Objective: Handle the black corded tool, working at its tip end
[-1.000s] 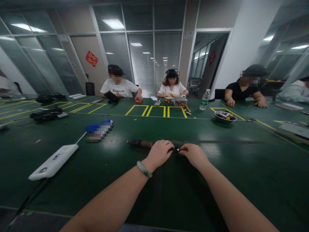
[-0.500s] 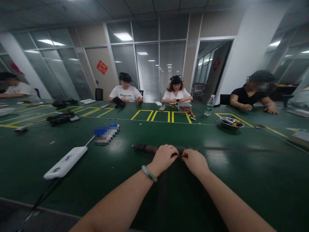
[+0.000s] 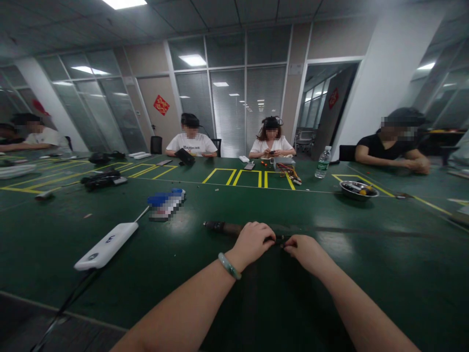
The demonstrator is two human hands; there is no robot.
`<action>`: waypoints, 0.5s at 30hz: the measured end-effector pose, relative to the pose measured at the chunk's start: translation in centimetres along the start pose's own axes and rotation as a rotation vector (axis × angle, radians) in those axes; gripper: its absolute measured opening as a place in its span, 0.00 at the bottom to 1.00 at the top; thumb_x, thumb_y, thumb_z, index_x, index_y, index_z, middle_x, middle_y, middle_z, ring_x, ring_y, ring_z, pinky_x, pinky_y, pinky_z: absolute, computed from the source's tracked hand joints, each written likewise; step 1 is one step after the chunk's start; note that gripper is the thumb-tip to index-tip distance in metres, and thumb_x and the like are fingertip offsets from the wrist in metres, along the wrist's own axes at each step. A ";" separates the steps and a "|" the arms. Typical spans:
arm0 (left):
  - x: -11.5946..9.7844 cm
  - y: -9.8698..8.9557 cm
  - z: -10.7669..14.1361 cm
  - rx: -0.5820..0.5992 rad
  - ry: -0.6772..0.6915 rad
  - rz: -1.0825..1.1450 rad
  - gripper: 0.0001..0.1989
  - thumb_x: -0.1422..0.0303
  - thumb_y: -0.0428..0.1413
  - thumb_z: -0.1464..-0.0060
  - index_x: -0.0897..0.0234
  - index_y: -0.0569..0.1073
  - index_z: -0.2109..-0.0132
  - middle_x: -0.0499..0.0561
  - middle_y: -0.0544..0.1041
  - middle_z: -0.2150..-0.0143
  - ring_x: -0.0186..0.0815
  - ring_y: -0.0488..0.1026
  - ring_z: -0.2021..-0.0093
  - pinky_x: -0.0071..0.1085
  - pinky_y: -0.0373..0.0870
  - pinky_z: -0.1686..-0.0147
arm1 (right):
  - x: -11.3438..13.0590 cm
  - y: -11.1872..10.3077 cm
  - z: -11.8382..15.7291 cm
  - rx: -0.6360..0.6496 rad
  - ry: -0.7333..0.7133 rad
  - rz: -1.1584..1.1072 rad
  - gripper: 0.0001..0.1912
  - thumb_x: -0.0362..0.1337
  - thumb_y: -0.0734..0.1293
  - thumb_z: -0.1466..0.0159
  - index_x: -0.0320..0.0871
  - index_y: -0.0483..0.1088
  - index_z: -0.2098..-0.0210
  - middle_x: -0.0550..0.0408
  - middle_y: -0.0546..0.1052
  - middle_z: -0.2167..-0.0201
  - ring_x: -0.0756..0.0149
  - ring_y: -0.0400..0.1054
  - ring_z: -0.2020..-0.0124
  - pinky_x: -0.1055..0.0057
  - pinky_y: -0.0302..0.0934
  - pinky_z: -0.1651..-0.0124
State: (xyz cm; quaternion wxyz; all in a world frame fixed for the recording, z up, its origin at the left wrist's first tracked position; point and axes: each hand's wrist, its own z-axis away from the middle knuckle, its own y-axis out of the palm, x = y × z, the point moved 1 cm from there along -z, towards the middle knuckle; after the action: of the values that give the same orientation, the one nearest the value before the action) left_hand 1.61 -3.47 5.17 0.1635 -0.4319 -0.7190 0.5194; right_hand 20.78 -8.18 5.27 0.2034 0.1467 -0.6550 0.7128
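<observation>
A dark rod-shaped tool (image 3: 230, 229) with a ridged collar and a narrow metal tip at its left end lies across the green table in front of me. My left hand (image 3: 254, 240), a jade-like bangle on its wrist, is closed over the rod's middle, hiding that part. Just right of it, my right hand (image 3: 302, 249) has thumb and fingertips pinched together beside a tiny piece, too small to name. A small gap separates the two hands. Dark shadow blurs the rod's right end.
To the left lie a white power bank (image 3: 108, 246) with a cable and a blue-and-white packet (image 3: 166, 203). Farther off are a metal bowl (image 3: 357, 195) of small parts, a water bottle (image 3: 323, 162), a metal box with wires (image 3: 284, 164) and black cables (image 3: 102, 180). Several people sit around the table.
My right hand has drawn slightly right and toward me, away from my left hand, which stays on the rod. The view has shifted a little.
</observation>
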 end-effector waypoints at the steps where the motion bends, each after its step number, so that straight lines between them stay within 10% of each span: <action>1: -0.1 -0.1 0.1 0.000 0.007 -0.008 0.06 0.65 0.56 0.40 0.56 0.74 0.55 0.47 0.76 0.54 0.38 0.70 0.53 0.37 0.64 0.52 | 0.0 -0.1 0.1 0.003 -0.001 -0.001 0.07 0.35 0.66 0.38 0.45 0.77 0.66 0.57 0.78 0.72 0.68 0.71 0.69 0.73 0.55 0.68; 15: 0.7 -1.1 0.5 0.070 0.114 -0.019 0.09 0.62 0.55 0.39 0.53 0.73 0.52 0.46 0.76 0.55 0.38 0.70 0.54 0.35 0.64 0.53 | 0.1 -0.7 0.2 -0.439 -0.078 -0.065 0.09 0.39 0.63 0.36 0.51 0.76 0.63 0.61 0.78 0.63 0.66 0.70 0.63 0.72 0.57 0.63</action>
State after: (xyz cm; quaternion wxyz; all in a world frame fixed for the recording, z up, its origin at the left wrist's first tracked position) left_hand 0.40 -3.36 5.76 0.2240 -0.4481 -0.6941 0.5171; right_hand 21.00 -8.32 5.92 0.2279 0.1474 -0.7966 0.5402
